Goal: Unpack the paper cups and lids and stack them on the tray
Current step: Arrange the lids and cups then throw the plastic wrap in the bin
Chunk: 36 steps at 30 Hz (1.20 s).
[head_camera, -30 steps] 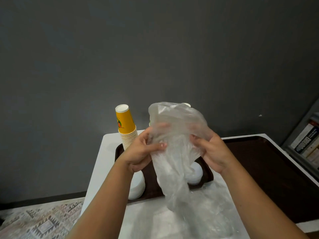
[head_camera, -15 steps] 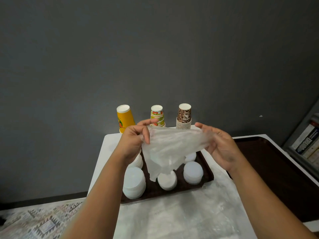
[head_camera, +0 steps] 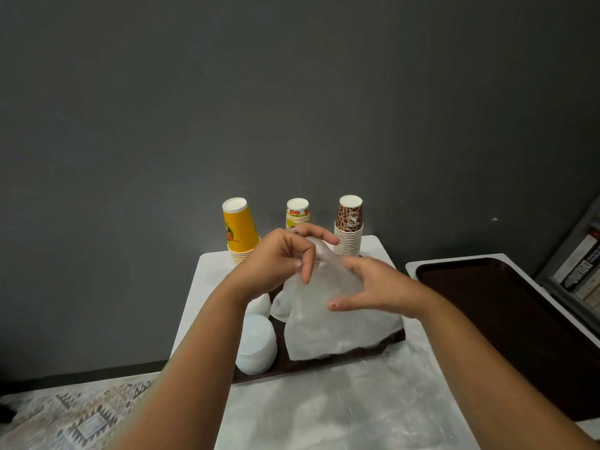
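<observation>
1. Head view, materials: I see a thin, crinkled, translucent plastic bag [head_camera: 328,316] held above the dark brown tray [head_camera: 341,360] on the white desk [head_camera: 207,287]. A smooth, rounded stack of white lids [head_camera: 258,347] sits at the tray's near left corner.
2. Three upside-down paper cup stacks stand along the tray's far edge: a yellow stack [head_camera: 239,230], a fruit-print stack [head_camera: 297,212] and a leopard-print stack [head_camera: 350,224] with ribbed rims.
3. Grip: my left hand [head_camera: 279,259] is clenched in a pinch on the bag's top; my right hand [head_camera: 373,287] has its fingers and thumb curved round the bag's side.
4. More filmy plastic sheet [head_camera: 341,404] lies flat on the near desk; a second dark tray [head_camera: 506,313] sits to the right.
5. Against half a second ago: the hands have drawn together, the bag now hangs bunched and covers the middle and right lid stacks.
</observation>
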Motion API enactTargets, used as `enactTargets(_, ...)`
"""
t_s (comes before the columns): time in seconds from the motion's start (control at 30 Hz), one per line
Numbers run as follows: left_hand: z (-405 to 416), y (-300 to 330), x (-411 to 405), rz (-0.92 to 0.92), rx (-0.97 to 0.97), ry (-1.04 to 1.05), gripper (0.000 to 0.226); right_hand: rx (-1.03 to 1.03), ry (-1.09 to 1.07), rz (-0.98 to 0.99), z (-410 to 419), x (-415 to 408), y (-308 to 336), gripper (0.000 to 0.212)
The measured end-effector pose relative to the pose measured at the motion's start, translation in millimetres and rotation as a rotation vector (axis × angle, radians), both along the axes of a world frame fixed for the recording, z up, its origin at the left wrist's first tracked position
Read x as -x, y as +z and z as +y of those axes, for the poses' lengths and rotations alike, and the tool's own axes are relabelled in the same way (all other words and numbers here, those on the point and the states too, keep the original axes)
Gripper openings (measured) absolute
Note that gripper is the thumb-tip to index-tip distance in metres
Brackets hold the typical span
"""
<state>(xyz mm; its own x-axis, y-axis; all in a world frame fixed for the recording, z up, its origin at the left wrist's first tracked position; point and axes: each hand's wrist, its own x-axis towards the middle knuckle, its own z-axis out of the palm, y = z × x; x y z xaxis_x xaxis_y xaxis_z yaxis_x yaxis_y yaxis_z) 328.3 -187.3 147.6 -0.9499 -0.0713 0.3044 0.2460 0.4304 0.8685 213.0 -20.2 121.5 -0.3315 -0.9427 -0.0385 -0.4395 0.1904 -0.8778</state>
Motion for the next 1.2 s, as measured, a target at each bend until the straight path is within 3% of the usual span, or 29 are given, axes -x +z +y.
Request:
enactTargets(0.1,2.3,0.7,0.2,-0.005,-0.090,-0.037,0.041,0.033,-0.104,-0.036,-5.6,-6.6,-10.3,0.026)
enactTargets(0.17,0.2,1.7,-0.7,0.009,-0.250,0.015,0.039,0.103,-0.213,-0.021,-7.3,-6.9,-13.2,0.016)
enactTargets(0.23,-2.3,-0.4,-1.5,0.028,-0.379,0.130,0.061,0.183,-0.315,-0.019,-8.3,-5.4,-14.3,0.015)
enactTargets(0.3,0.1,-6.8,-0.5,0.012,-0.337,0.205,0.091,0.236,-0.403,-0.065,-8.8,-2.3,-15.6,0.013)
enactTargets(0.43,14.3,-28.2,5.7,-0.157,-0.261,0.271,0.112,0.370,-0.365,-0.297,-9.3,-1.6,-15.6,0.019)
enactTargets(0.57,11.8,-45.7,10.1,-0.319,-0.750,0.273,0.130,0.445,-0.334,-0.490,-9.8,-3.2,-15.9,0.026)
enactTargets(0.63,16.2,-52.5,10.5,-0.394,-0.962,0.223,0.118,0.494,-0.348,-0.562,-10.7,-2.6,-15.9,0.028)
enactTargets(0.7,22.9,-56.3,12.8,-0.409,-1.080,0.188,0.093,0.517,-0.365,-0.586,-11.6,-2.2,-15.3,0.028)
enactTargets(0.77,26.3,-56.2,16.4,-0.356,-1.141,0.176,0.060,0.508,-0.391,-0.585,-12.0,-1.0,-17.1,0.026)
enactTargets(0.87,27.1,-51.6,18.3,-0.261,-1.127,0.170,0.031,0.478,-0.416,-0.553,-10.2,0.7,-20.3,0.022)
enactTargets(1.2,22.3,-46.1,15.5,-0.118,-0.867,0.237,0.034,0.491,-0.417,-0.701,-3.5,4.5,-14.8,0.018)
